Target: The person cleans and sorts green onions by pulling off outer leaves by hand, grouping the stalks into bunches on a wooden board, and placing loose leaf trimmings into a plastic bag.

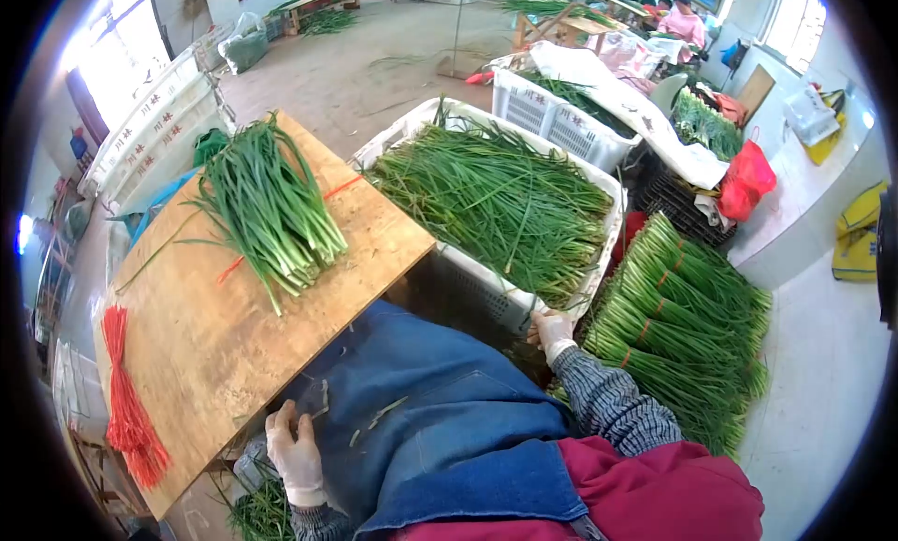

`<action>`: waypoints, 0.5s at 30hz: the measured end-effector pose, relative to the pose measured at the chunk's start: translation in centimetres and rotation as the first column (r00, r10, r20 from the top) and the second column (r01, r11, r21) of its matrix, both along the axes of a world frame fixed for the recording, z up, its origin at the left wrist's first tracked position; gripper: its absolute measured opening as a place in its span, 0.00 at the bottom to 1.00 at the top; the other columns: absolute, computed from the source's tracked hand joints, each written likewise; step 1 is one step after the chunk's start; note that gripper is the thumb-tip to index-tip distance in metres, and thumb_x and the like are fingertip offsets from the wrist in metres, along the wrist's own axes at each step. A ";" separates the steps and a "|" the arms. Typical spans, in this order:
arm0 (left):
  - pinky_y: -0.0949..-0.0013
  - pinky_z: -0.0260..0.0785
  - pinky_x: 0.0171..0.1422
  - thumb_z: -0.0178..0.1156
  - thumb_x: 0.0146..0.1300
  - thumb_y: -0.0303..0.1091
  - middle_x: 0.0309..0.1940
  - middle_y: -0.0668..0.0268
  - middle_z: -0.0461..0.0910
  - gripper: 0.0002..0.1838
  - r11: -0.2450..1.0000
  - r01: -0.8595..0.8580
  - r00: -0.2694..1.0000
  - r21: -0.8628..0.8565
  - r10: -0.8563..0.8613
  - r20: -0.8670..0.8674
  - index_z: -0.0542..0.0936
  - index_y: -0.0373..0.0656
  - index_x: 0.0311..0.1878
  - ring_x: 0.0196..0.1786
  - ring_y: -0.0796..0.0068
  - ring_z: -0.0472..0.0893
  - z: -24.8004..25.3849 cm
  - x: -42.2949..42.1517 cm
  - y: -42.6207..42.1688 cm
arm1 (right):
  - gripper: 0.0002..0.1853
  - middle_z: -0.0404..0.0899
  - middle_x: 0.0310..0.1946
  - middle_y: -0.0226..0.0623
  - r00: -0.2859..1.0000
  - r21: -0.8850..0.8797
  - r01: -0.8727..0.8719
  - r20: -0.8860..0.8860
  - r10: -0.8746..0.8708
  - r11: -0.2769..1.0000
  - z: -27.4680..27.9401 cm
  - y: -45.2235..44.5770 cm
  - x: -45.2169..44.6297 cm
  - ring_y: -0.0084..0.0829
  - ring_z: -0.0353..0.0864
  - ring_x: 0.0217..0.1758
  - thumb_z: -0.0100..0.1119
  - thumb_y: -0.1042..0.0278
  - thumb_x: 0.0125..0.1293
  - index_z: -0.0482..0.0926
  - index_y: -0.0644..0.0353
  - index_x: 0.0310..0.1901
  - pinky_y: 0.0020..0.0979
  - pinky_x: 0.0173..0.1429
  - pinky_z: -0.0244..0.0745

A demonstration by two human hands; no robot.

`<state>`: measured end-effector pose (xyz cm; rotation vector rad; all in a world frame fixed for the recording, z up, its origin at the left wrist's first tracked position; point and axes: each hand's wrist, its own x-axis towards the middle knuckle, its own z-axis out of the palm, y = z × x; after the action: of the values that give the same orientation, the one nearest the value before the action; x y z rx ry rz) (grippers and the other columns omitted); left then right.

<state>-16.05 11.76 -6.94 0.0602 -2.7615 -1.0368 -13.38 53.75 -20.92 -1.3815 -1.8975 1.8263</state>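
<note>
My left hand [296,450], in a thin pale glove, hangs by the near edge of the wooden board [215,373], fingers a little apart and nothing in them. My right hand [552,329], gloved too, is at the near corner of a white crate [486,284] filled with loose green stalks [496,200]; its fingers are curled at the rim. On the board lies a bunch of green stalks [267,200] over a red tie [343,187]. A bundle of red ties [126,401] rests at the board's left side.
Tied green bundles [669,326] are stacked right of my right hand. Behind the crate stands another white crate [552,115]. Stacked white crates [159,134] are at the left. A person in pink [683,25] sits at the back right. Greens [262,513] lie below my left hand.
</note>
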 end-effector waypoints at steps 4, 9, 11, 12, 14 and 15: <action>0.58 0.64 0.56 0.60 0.54 0.34 0.45 0.46 0.75 0.18 0.967 -0.010 0.998 -0.256 0.026 0.059 0.77 0.36 0.47 0.49 0.48 0.73 -1.1 -1.2 -0.6 | 0.14 0.77 0.18 0.42 0.987 -0.246 -0.131 0.061 0.151 0.960 -2.8 3.5 -0.3 0.36 0.76 0.15 0.51 0.58 0.60 0.73 0.63 0.28 0.32 0.14 0.66; 0.59 0.68 0.52 0.61 0.54 0.37 0.41 0.48 0.76 0.18 0.960 0.054 0.998 -0.275 -0.057 -0.004 0.78 0.39 0.47 0.48 0.52 0.75 -3.4 -1.6 -1.0 | 0.16 0.76 0.15 0.39 0.930 -0.214 -0.155 0.298 0.215 0.965 1.6 3.4 -1.2 0.32 0.71 0.10 0.51 0.55 0.61 0.72 0.59 0.24 0.30 0.12 0.58; 0.60 0.69 0.48 0.61 0.54 0.37 0.38 0.50 0.77 0.17 0.986 0.064 0.998 -0.156 -0.064 0.005 0.78 0.39 0.46 0.44 0.53 0.77 -1.3 -2.1 -1.4 | 0.16 0.75 0.14 0.38 0.912 -0.199 -0.183 0.332 0.242 0.963 3.1 2.8 -1.3 0.32 0.70 0.10 0.53 0.55 0.61 0.72 0.58 0.22 0.30 0.12 0.57; 0.60 0.70 0.46 0.61 0.54 0.36 0.37 0.51 0.78 0.16 0.993 0.069 0.998 -0.098 -0.069 0.008 0.79 0.39 0.45 0.42 0.54 0.78 -0.3 -2.3 -1.6 | 0.17 0.73 0.13 0.37 0.914 -0.172 -0.176 0.337 0.226 0.969 3.4 2.5 -1.5 0.32 0.69 0.09 0.55 0.55 0.60 0.71 0.59 0.21 0.30 0.12 0.57; 0.60 0.71 0.43 0.62 0.53 0.36 0.35 0.54 0.78 0.16 0.988 0.111 0.993 -0.109 -0.107 0.042 0.79 0.39 0.43 0.38 0.55 0.79 0.2 -2.6 -1.8 | 0.18 0.72 0.12 0.35 0.933 -0.209 -0.135 0.304 0.195 0.969 2.0 3.5 -1.8 0.32 0.69 0.09 0.57 0.55 0.59 0.71 0.60 0.21 0.31 0.12 0.58; 0.60 0.71 0.44 0.63 0.53 0.37 0.36 0.53 0.78 0.16 0.987 0.145 0.986 -0.064 -0.138 0.098 0.79 0.39 0.44 0.39 0.55 0.79 0.2 -2.7 -1.5 | 0.17 0.71 0.12 0.34 0.933 -0.124 -0.130 0.320 0.164 0.984 3.3 2.4 -2.1 0.32 0.69 0.09 0.60 0.57 0.58 0.71 0.61 0.21 0.32 0.12 0.60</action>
<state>-18.74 10.23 -6.73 -0.1013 -2.9216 -0.9916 -15.44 56.19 -17.57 -1.7151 -2.1460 1.8780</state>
